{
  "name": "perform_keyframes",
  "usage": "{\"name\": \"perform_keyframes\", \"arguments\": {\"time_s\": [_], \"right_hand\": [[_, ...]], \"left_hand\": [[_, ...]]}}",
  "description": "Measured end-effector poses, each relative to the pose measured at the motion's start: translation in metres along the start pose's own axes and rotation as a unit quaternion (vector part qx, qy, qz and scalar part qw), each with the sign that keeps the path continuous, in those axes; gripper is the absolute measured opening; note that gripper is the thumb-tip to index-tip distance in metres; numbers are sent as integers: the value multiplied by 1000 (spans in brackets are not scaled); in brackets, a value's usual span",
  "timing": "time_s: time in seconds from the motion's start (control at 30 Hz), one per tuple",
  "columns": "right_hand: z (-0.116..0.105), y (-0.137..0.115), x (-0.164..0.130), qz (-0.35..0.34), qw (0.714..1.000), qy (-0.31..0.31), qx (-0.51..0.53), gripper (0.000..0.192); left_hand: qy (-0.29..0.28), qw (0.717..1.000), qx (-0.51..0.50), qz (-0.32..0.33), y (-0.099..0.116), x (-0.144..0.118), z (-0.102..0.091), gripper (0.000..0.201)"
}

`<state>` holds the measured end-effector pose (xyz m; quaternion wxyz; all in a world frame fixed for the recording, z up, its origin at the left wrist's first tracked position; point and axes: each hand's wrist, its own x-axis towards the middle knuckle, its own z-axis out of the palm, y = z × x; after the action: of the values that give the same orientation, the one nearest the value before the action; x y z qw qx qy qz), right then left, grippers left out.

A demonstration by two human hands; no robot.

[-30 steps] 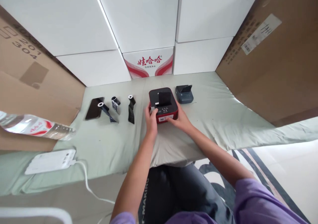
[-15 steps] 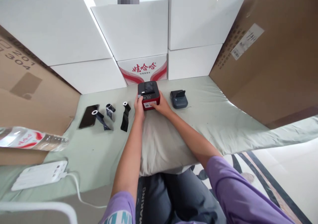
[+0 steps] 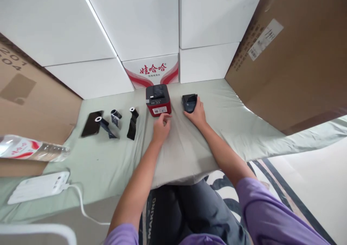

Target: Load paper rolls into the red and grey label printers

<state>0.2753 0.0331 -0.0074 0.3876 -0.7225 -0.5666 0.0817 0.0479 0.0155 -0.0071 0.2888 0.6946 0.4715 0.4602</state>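
Head view: right hand (image 3: pixel 197 113) wraps the dark printer (image 3: pixel 189 102); left hand (image 3: pixel 161 126) loosely curled, empty, near the red printer (image 3: pixel 158 100).

Dark grey printer (image 3: pixel 189 102) (lid raised) sits just beside red printer (image 3: pixel 158 100).

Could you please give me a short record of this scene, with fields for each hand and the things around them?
left hand: loosely curled on the cloth, just short of the red printer, not gripping it
right hand: on the dark grey printer; grip not clear
cloth: pale green, covers the surface
left of the red printer: three black ribbon rolls, phone
near left: water bottle, white power bank
behind: white boxes
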Motion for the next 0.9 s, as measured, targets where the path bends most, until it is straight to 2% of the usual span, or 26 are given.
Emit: {"name": "perform_keyframes", "arguments": {"time_s": [0.1,0.23,0.3,0.43,0.6,0.9], "right_hand": [[-7,-13,-14,-5,1000,-12,0,113],[-22,-31,-69,-68,997,-21,19,113],[-21,-38,-100,-85,995,-34,45,113],[-9,-49,-143,-77,990,-78,89,112],[-4,-51,-151,-87,988,-88,89,113],[-8,-56,-147,-59,991,-98,69,107]], "left_hand": [[-82,995,47,22,4,-4,5,42],[-134,990,41,36,24,-28,-1,53],[-124,992,12,17,32,-49,-5,57],[-82,993,-43,-80,35,-87,-11,76],[-52,989,-30,-135,32,-100,-10,61],[-41,987,103,-115,37,-93,-6,52]]}}
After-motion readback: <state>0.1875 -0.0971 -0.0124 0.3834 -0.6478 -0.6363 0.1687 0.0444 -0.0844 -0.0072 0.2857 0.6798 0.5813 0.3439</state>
